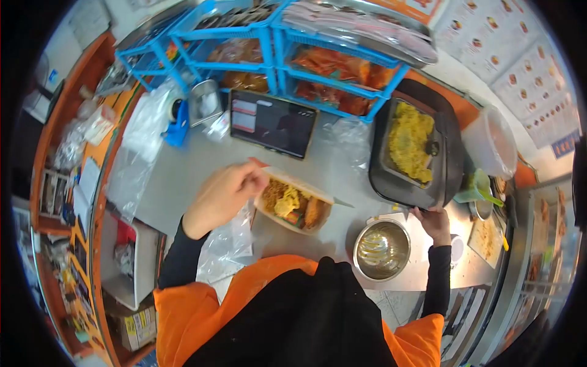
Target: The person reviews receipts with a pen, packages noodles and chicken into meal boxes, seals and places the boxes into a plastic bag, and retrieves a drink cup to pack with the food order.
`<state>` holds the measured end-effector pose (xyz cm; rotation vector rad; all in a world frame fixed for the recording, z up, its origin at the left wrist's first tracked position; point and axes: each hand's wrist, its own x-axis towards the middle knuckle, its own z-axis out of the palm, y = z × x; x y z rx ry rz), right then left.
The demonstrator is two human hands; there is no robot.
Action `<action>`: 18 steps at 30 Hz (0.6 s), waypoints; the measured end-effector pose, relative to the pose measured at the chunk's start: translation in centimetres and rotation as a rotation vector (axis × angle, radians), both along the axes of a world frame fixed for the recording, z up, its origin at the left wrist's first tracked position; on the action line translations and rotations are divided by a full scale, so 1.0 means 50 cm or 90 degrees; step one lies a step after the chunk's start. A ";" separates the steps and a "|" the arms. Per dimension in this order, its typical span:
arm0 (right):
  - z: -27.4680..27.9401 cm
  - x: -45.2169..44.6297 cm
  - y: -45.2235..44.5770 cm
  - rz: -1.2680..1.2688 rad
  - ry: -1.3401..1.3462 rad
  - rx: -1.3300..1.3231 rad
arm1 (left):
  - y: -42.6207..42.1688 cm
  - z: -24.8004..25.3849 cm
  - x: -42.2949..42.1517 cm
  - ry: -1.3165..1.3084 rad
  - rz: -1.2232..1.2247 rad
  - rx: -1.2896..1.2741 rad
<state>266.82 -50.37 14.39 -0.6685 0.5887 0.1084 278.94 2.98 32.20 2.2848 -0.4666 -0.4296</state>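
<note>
A paper food box (260, 213) holds noodles, yellow egg and a browned fried piece, and lies on the metal counter in front of the body. My left hand (225, 194) is at the box's upper left corner, its fingers curled together; what they hold, if anything, is too small to name. On the right, my right hand (433, 224) touches the lower edge of a black warmer (449, 165), fingers partly hidden by that edge. Inside the warmer is a metal tray of yellow scrambled egg (408, 144). A steel bowl (382, 250) with yellow residue stands left of my right hand.
A tablet (272, 124) stands behind the food box, below blue racks (275, 61) of packed food. Blue tape dispenser (176, 123) and plastic bags (226, 244) lie to the left. Far right are a green-handled container (476, 188), a cutting board (487, 241) and a clear tub (491, 142).
</note>
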 end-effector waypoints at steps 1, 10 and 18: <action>-0.009 -0.003 -0.003 0.007 0.011 -0.039 | 0.056 -0.042 -0.032 0.030 0.047 0.052; 0.267 -0.041 0.287 0.149 -0.126 -0.798 | 0.213 -0.333 -0.195 -0.288 0.196 0.194; 0.039 0.034 0.806 0.472 -0.323 -0.915 | 0.381 -0.295 0.080 -0.441 0.302 0.232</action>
